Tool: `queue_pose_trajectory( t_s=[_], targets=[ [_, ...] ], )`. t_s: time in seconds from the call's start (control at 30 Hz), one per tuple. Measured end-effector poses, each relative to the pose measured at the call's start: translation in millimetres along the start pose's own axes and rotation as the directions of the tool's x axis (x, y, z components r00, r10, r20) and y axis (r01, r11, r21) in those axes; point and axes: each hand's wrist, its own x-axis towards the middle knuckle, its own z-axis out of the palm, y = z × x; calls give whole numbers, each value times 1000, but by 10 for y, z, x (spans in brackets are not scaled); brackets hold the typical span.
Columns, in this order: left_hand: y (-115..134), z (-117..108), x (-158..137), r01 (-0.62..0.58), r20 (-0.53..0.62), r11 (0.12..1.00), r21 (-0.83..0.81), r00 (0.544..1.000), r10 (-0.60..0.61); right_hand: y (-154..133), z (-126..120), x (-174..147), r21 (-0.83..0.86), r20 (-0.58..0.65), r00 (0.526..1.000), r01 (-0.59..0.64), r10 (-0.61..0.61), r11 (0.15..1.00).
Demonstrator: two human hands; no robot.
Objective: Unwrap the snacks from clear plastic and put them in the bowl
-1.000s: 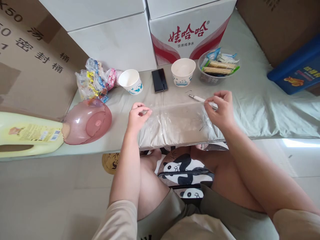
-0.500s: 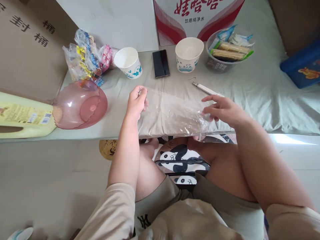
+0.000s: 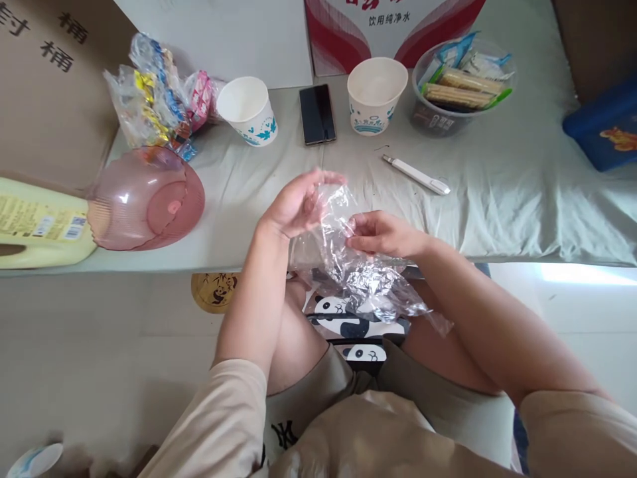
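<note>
A crumpled clear plastic bag [image 3: 368, 282] hangs between my hands, its lower part draping past the front edge of the covered surface and over my lap. My left hand [image 3: 296, 207] holds its upper left side, with the index finger stretched out along the top. From the right, my right hand [image 3: 391, 234] pinches the bag between thumb and fingers. Beyond my right hand lies a white utility knife [image 3: 417, 175]. Further back are a black phone [image 3: 317, 114] and two white paper cups, one on the left [image 3: 249, 113] and one on the right [image 3: 377, 96].
At left sit a pink translucent bowl [image 3: 149, 202], a pale yellow jug [image 3: 44, 226] and a heap of colourful wrappers [image 3: 149, 99]. A clear tub [image 3: 432, 118] of packaged items stands back right, beside a red-and-white carton [image 3: 391, 36]. A blue container [image 3: 604, 126] is far right.
My hands have come closer together, the right moving left. The bag, earlier stretched flat above the cloth, is now bunched and hangs lower. The view has tilted slightly.
</note>
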Motion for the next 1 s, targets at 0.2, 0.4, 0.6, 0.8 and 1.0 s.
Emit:
queue_pose_trajectory(
  t_s=[0.2, 0.4, 0.6, 0.8, 1.0],
  targets=[
    [-33, -97, 117, -246, -191, 942, -228, 960, 205, -83, 79, 29, 78, -320, 932, 207, -172, 975],
    [-204, 70, 102, -73, 98, 993, -88, 992, 82, -100, 53, 143, -83, -672, 738, 7, -61, 997],
    [-201, 62, 104, -44, -22, 994, 100, 999, 47, -66, -23, 89, 52, -660, 751, 75, -22, 996],
    [-171, -92, 44, -71, 158, 997, -26, 985, 74, -87, -31, 38, 188, -619, 780, 256, -88, 948],
    [-191, -71, 15, -87, 203, 996, -14, 975, 88, -118, -66, 98, 333, -628, 771, 394, -111, 856]
  ],
)
